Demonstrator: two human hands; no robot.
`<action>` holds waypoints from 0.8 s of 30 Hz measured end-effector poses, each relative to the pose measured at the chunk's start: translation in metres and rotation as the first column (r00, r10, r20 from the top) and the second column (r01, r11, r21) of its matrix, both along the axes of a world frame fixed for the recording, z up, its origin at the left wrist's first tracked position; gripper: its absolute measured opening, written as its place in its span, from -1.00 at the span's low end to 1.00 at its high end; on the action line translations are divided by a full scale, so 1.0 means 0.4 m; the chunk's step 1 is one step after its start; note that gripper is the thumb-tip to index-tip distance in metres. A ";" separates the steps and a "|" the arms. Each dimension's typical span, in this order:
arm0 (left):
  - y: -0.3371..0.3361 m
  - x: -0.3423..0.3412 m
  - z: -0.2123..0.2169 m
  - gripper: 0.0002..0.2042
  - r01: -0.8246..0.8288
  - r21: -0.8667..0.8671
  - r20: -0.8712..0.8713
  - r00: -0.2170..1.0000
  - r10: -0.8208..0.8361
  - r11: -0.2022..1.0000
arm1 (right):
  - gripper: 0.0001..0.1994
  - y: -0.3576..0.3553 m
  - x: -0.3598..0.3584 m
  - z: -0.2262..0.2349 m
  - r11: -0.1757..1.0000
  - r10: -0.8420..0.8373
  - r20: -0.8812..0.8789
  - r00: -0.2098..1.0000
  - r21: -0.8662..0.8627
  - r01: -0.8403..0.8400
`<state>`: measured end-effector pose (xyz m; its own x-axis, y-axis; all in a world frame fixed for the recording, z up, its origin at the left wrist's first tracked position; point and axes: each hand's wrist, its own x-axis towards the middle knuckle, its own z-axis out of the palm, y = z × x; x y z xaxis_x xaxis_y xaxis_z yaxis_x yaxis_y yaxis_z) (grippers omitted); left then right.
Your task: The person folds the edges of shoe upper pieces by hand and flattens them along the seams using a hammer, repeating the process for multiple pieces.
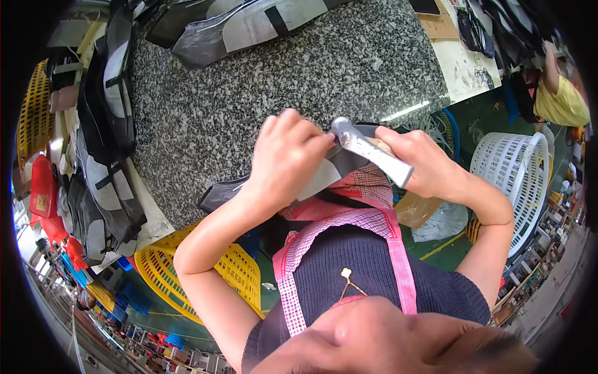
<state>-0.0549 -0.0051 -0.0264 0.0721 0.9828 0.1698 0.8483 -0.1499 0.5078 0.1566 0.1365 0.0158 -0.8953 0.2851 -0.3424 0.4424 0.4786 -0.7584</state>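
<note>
My right hand (423, 161) is closed around a hammer (377, 154), close to its metal head. The head slants across the view, its rounded end beside my left fingertips. My left hand (283, 156) is closed, with thumb and fingers pinched at the edge of a black and grey sheet-material piece (322, 179). That piece lies at the near edge of the stone slab (268, 87), partly hidden under my left hand and the hammer. Whether the hammer touches it, I cannot tell.
More black and grey pieces lie on the slab's far side (249, 28) and in a stack at the left (103, 181). A yellow basket (233, 274) stands below left, a white basket (511, 181) at the right. Another person's yellow sleeve (564, 103) shows far right.
</note>
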 end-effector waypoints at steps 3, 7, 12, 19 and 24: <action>-0.010 -0.022 -0.001 -0.81 -0.052 -0.274 0.277 0.952 0.130 0.960 | -0.83 0.011 -0.008 -0.004 0.999 -0.028 -0.021 0.999 -0.027 0.027; -0.036 0.009 -0.002 -0.78 -0.007 0.051 -0.020 1.000 0.008 0.999 | -0.81 0.018 -0.009 0.017 0.999 -0.015 -0.140 0.990 0.039 0.021; -0.026 -0.027 0.015 -0.90 -0.089 -0.196 0.277 0.950 0.143 0.976 | -0.81 -0.023 -0.006 -0.011 0.997 0.044 -0.022 0.999 0.067 -0.042; -0.072 -0.003 0.018 -0.74 0.051 -0.051 0.079 0.996 -0.047 0.997 | -0.81 0.002 -0.029 0.029 0.998 -0.016 -0.185 0.983 0.059 0.027; -0.061 0.000 0.027 -0.68 0.131 -0.089 -0.041 0.990 -0.135 0.987 | -0.81 -0.013 -0.023 0.005 0.988 0.130 -0.048 0.990 0.090 -0.125</action>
<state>-0.0550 -0.0294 -0.0158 0.2085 0.9748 0.0789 0.8469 -0.2204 0.4839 0.1476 0.1314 0.0178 -0.9425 0.1939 -0.2721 0.3336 0.5935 -0.7325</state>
